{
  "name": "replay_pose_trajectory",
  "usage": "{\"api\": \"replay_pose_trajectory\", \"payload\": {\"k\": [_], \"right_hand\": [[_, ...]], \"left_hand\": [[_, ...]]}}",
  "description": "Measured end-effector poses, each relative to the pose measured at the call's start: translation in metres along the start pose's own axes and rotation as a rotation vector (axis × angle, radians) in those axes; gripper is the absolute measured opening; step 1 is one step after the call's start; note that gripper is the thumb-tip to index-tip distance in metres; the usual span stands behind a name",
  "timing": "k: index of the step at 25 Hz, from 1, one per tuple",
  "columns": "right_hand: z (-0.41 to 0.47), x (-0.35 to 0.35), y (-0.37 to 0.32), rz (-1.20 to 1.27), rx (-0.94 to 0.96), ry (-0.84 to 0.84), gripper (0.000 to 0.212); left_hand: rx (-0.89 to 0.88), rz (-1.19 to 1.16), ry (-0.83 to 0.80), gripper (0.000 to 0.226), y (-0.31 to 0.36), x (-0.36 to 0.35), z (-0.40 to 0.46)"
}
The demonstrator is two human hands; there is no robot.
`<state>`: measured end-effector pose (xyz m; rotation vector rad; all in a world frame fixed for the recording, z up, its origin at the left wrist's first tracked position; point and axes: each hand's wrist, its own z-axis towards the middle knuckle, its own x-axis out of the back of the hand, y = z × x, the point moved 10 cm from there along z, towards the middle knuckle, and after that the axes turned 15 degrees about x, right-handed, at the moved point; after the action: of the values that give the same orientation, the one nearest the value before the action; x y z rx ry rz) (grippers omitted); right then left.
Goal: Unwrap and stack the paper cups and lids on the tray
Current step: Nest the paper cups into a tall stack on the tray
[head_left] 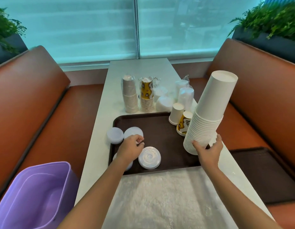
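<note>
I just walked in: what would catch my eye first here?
The tall white cup stack, upside down and leaning at the tray's right edge, gripped near its base by the right hand. Next, the purple bin on the seat at lower left, and the left hand among the lids.

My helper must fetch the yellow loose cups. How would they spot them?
On the dark brown tray, look at its far right edge. A short stack of upside-down yellow patterned paper cups sits between a plain white paper cup and the tall white stack; only it is yellow and unwrapped.
</note>
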<state>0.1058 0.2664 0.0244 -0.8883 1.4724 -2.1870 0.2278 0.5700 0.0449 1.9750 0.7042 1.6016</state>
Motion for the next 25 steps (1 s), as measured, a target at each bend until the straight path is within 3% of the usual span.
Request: {"api": "replay_pose_trajectory", "payload": {"k": [2, 5, 10, 13, 17, 19, 22, 25], "right_hand": [[-0.038, 0.0, -0.002, -0.03, -0.001, 0.105, 0.066], [-0.075, -0.046, -0.019, 0.066, 0.037, -0.062, 0.039], [-0.043, -0.126, -0.07, 0.122, 0.197, -0.333, 0.035], [-0.007, -0.172, -0.089, 0.105, 0.176, -0.439, 0.035], [0.031, -0.232, -0.106, 0.134, 0.099, -0.545, 0.041], [0.045, -0.265, -0.109, 0.196, -0.003, -0.603, 0.038], [0.047, -0.314, -0.1, 0.445, -0.412, -0.672, 0.031], [0.045, -0.357, -0.095, 0.831, -0.823, -0.573, 0.05]], "left_hand": [[0.003, -0.031, -0.006, 0.021, 0.006, -0.001, 0.007], [0.036, -0.108, -0.023, 0.019, 0.01, 0.001, 0.019], [0.103, -0.228, 0.035, 0.024, 0.021, 0.033, 0.051], [0.105, -0.303, 0.131, 0.042, 0.031, 0.068, 0.082], [0.006, -0.232, 0.271, 0.06, 0.058, 0.11, 0.133], [-0.044, -0.185, 0.335, 0.064, 0.077, 0.126, 0.161], [-0.102, -0.064, 0.386, 0.076, 0.104, 0.133, 0.2], [-0.079, 0.018, 0.346, 0.087, 0.108, 0.118, 0.236]]}}
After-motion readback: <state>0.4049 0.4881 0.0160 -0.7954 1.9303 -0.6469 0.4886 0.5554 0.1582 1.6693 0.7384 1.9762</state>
